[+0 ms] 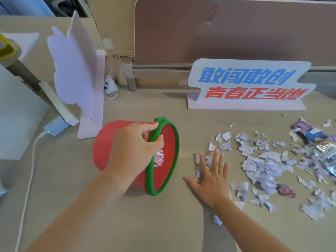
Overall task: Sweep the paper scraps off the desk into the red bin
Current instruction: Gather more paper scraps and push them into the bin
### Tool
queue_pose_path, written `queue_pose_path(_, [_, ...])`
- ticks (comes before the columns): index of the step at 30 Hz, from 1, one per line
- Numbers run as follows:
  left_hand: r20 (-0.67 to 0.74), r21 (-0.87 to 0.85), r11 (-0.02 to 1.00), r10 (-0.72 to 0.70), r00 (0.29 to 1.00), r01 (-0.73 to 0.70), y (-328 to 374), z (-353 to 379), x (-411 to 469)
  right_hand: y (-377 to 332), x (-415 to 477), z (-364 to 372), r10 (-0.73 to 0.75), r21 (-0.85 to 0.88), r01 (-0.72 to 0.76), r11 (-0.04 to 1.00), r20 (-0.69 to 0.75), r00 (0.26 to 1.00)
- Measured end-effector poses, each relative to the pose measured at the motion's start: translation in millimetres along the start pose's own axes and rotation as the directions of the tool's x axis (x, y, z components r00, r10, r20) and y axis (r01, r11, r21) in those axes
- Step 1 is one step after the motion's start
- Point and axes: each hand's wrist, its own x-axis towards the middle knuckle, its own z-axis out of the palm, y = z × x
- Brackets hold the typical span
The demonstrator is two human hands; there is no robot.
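Observation:
The red bin (103, 146) with a green rim lies on its side on the beige desk (145, 224), its mouth facing right. My left hand (134, 150) grips the green rim at the top. A scrap of printed paper (159, 158) sits inside the bin. My right hand (211, 175) lies flat on the desk just right of the bin's mouth, fingers spread, with a few scraps under and beside its fingers. Several pale paper scraps (261, 164) lie scattered over the desk to the right.
A white sign with blue and red lettering (251, 84) stands behind the scraps. A crumpled foil wrapper (325, 150) lies at the far right. A white cut-out board (76, 70) stands left of the bin, with a charger and cable (54, 127) beside it. A divider panel (218, 30) closes the back.

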Motion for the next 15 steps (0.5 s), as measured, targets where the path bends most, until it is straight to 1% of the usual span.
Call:
queue_pose_path(2, [-0.007,0.003,1.0,-0.011,1.0,0.011,0.0,-2.6,0.3,-1.9,13.8,-0.7,-0.002,0.023,0.003,1.0,-0.034,0.999])
queue_pose_path(5, [-0.019,0.003,1.0,-0.031,0.999,0.032,0.9,-5.0,2.4,-3.1,38.0,-1.3,-0.036,0.03,0.037,0.999,-0.049,0.998])
queue_pose_path(8, [-0.031,0.004,0.999,-0.036,0.999,0.036,0.9,-4.9,5.2,-5.1,58.8,-3.9,-0.045,0.102,0.064,0.993,-0.184,0.982])
queue_pose_path(10, [-0.034,0.006,0.999,-0.038,0.999,0.038,0.2,-3.9,6.5,-6.6,67.0,-2.7,-0.047,0.167,0.09,0.982,-0.242,0.969])
queue_pose_path(13, [-0.038,0.004,0.999,-0.04,0.998,0.04,-1.1,-2.3,8.4,-7.5,71.3,-2.8,-0.184,0.141,0.236,0.961,-0.31,0.933])
queue_pose_path(15, [-0.037,0.001,0.999,-0.049,0.998,0.049,-1.2,-0.7,10.5,-7.4,69.6,-5.0,-0.281,0.083,0.329,0.941,-0.353,0.892])
